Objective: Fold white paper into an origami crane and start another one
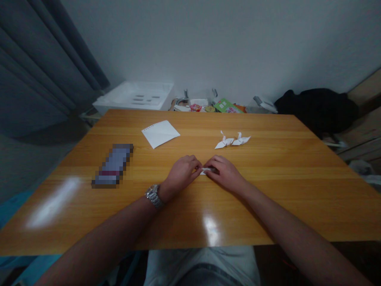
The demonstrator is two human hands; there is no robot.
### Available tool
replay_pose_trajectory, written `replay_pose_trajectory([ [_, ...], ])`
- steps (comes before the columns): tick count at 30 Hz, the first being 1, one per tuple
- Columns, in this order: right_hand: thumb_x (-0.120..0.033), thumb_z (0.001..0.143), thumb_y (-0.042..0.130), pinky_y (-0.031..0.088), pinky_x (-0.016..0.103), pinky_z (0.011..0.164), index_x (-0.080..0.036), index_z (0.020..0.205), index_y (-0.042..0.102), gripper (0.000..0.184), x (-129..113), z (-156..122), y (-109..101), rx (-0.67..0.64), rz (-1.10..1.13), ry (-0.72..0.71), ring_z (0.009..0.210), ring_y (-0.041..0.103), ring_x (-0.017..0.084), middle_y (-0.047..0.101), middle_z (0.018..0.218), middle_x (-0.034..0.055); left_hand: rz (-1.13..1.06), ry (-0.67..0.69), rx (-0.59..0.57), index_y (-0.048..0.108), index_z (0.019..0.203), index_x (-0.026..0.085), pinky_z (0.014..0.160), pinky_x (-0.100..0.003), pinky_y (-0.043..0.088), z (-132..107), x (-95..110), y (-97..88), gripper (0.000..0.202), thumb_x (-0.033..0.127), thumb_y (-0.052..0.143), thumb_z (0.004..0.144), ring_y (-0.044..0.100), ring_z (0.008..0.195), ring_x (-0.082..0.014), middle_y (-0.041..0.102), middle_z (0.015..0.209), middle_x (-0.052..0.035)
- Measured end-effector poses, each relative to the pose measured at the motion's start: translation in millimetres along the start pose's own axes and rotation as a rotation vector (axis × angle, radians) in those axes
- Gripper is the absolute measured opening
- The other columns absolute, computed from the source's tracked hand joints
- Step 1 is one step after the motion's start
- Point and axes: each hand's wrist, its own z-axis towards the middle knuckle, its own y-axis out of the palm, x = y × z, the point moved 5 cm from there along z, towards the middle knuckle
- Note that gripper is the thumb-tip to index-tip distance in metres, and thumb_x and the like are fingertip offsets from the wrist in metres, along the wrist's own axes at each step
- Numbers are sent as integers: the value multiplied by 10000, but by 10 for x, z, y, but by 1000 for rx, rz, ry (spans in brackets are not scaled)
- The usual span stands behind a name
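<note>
Near the middle of the wooden table, a small folded white paper (205, 171) lies between my two hands, mostly covered by fingers. My left hand (183, 171), with a metal watch (153, 195) on its wrist, pinches the paper's left side. Its right side is gripped by my right hand (225, 172), thumb below and fingers curled over. Just beyond the right hand stand two white origami cranes (224, 142), side by side and touching or nearly so. A white sheet (160, 134) with a perforated edge rests flat farther back on the left.
A blurred-out phone (113, 165) lies left on the wooden table (285, 167). Behind the far edge are a white plastic tray (139, 95), a green packet (228, 106) and small items. A black cloth or bag (315, 109) sits at the back right.
</note>
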Motion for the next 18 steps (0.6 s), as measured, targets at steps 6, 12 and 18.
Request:
replay_pose_trajectory([
  [6, -257, 978, 616, 473, 353, 810, -206, 926, 670, 90, -3, 2, 28, 19, -4, -7, 910, 599, 219, 670, 946, 67, 22, 23, -9, 698, 927, 168, 821, -332, 477, 5, 21, 25, 144, 275, 606, 961, 616, 902, -217, 672, 940, -69],
  [12, -245, 972, 623, 464, 340, 793, -201, 908, 668, 90, 2, 2, 22, 13, -3, -4, 892, 600, 214, 672, 929, 64, 6, 36, -6, 701, 948, 179, 829, -324, 476, -5, -4, 19, 130, 285, 627, 954, 619, 913, -215, 679, 946, -59],
  [18, -232, 955, 649, 469, 332, 779, -186, 891, 683, 85, 26, 1, 1, 15, 27, 23, 876, 606, 206, 672, 909, 61, -2, 40, -9, 707, 958, 178, 820, -325, 476, -19, -21, 6, 151, 304, 624, 966, 620, 909, -216, 683, 956, -58],
])
